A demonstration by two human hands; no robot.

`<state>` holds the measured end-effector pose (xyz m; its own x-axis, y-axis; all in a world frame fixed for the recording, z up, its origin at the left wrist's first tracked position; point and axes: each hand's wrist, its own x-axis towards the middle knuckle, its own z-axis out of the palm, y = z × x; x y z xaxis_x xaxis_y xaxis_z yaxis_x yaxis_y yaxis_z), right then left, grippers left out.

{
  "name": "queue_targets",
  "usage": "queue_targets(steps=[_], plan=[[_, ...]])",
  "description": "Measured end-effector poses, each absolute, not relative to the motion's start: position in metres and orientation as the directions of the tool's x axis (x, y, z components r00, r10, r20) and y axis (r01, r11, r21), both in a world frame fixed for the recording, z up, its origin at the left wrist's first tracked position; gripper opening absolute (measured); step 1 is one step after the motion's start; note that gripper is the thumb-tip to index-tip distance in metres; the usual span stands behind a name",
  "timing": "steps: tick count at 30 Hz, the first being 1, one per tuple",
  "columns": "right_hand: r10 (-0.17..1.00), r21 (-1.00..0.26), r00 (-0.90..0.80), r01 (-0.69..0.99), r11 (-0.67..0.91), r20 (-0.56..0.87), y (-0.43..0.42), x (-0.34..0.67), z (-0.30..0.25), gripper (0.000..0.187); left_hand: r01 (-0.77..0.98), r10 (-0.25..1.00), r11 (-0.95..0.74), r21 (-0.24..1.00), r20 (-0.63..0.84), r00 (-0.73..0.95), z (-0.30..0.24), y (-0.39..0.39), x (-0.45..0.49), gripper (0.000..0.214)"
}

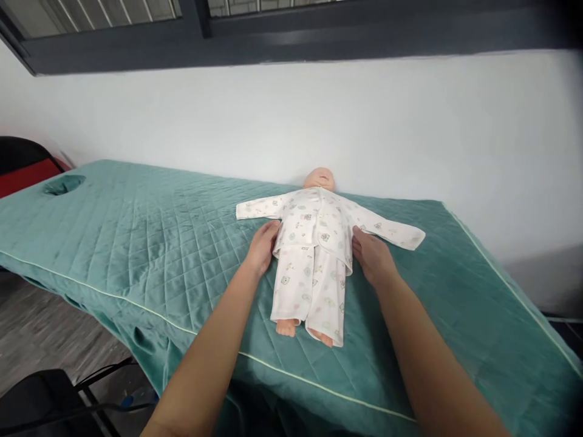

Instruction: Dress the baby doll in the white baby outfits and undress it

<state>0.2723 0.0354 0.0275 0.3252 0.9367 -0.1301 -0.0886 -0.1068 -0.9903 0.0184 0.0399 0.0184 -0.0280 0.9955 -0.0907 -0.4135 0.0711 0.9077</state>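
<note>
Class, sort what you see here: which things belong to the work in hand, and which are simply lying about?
In the work:
baby doll
printed white long-sleeved top
matching trousers
left hand and right hand, at the doll's sides
green quilted cover, underneath

Just about:
dark window frame
red-and-black furniture, probably a chair

I take this for a massage or care-practice room. Before me: 1 massage bed, green quilted cover, face hole at left end; 1 clothed baby doll on it. Barred window above.
</note>
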Motion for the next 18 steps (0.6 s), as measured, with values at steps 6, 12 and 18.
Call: queue_targets(steps=[6,12,18], plan=[[0.977,-0.964,0.151,-0.244,-0.111,-0.151,0.039,0.267,0.029,0.026,-0.538,0.968,0.246,0.806,-0.176,0.178,0.025,0.045,0.027,0.057],[0.987,-0.963,0.144,-0.268,-0.027,-0.068,0.038,0.259,0.032,0.038,-0.574,0.979,0.205,0.793,-0.156,0.134,0.028,0.063,0.036,0.062],[0.994,-0.946,0.088,-0.323,-0.037,-0.069,0.036,0.258,0.038,0.046,-0.571,0.983,0.184,0.800,-0.142,0.117,0.027,0.072,0.041,0.063]])
